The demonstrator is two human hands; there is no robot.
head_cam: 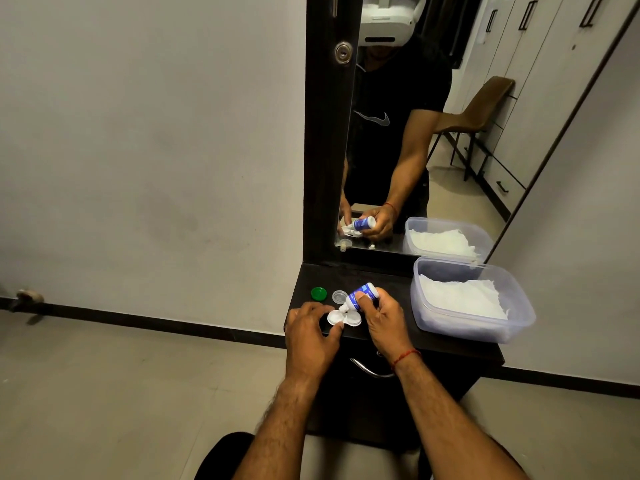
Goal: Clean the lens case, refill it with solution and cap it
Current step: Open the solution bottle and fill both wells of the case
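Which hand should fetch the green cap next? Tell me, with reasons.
Left, probably. The green cap lies on the left hand's side of the lens case, while the right hand grips the solution bottle tipped over it.

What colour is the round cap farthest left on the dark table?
The cap is green; the head view shows it.

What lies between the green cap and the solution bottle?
In the head view, one small clear cap lies on the dark tabletop between the green cap and the bottle held by the right hand.
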